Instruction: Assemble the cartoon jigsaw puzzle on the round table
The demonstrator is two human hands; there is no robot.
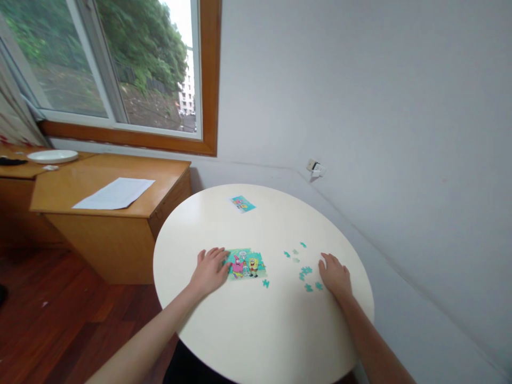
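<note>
A partly assembled jigsaw puzzle with a pink starfish and a yellow sponge character lies flat on the round white table. My left hand rests at its left edge, fingers spread, the tips touching or just over the puzzle. One loose teal puzzle piece sits by its lower right corner. Several more loose pieces are scattered farther right. Beside them my right hand lies on the table with its fingers apart, holding nothing that I can see.
A small picture card with the same characters lies near the table's far edge. To the left stands a wooden desk bearing a paper sheet and a white plate. A wall socket with a plug is behind the table.
</note>
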